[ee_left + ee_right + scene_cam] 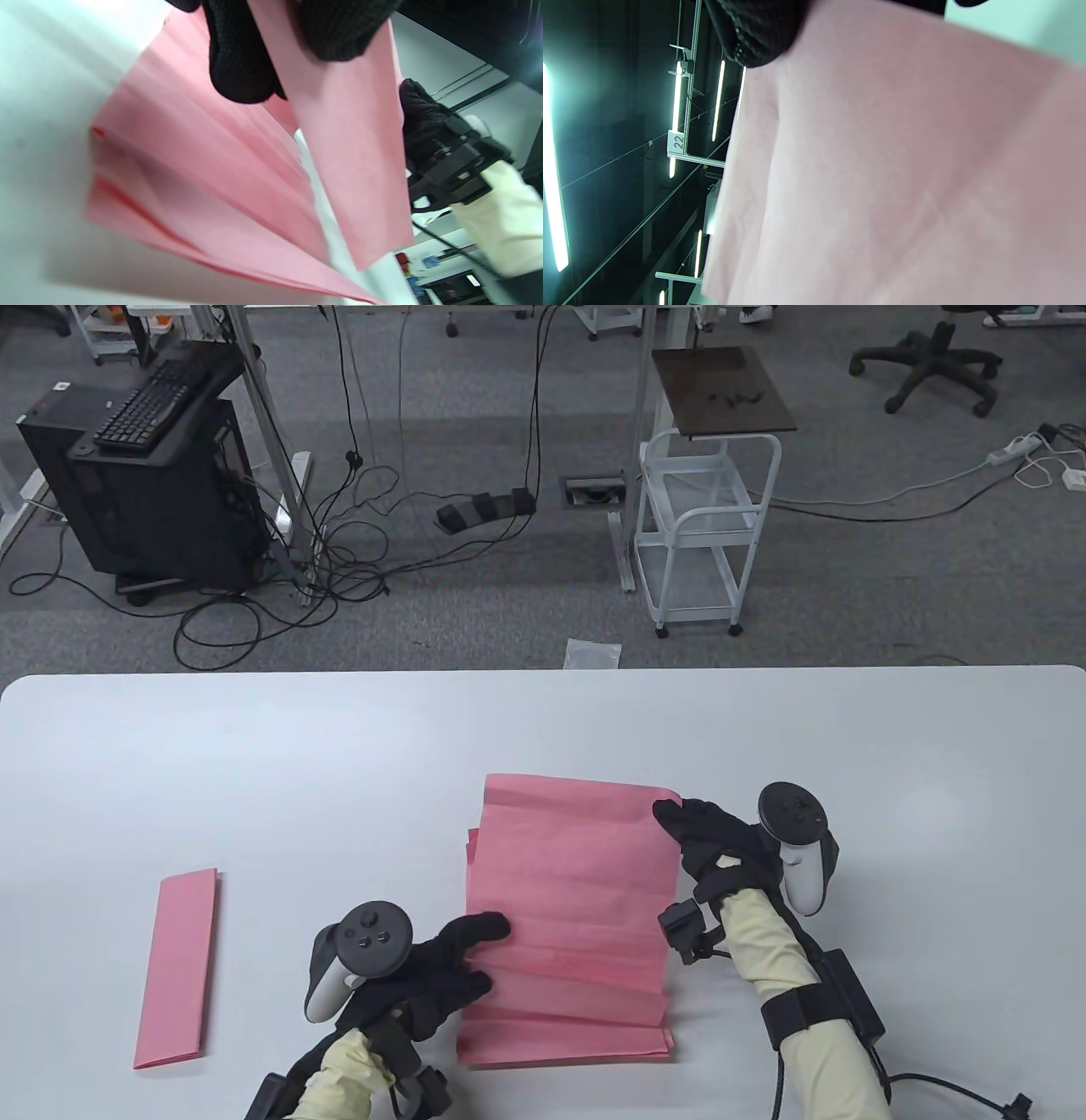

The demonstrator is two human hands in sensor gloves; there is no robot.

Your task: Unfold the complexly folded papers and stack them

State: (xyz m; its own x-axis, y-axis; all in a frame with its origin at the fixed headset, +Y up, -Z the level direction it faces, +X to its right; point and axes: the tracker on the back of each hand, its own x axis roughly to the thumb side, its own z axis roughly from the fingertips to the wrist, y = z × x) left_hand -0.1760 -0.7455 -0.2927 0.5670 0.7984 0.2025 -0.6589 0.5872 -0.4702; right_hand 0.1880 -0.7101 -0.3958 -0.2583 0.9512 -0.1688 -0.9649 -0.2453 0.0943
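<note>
A creased pink sheet (577,899) is spread out over a stack of pink papers (564,1044) near the table's front edge. My left hand (458,963) pinches the sheet's left edge; the left wrist view shows a pink strip (348,148) between its fingers (242,63). My right hand (700,836) holds the sheet's far right corner, lifted a little. Pink paper (903,178) fills the right wrist view under a gloved finger (755,29). A still-folded pink paper (180,969), a long narrow strip, lies at the front left.
The white table (339,755) has bare surface at the back and on both sides. Beyond its far edge are a white cart (704,526), a black computer stand (144,475) and floor cables.
</note>
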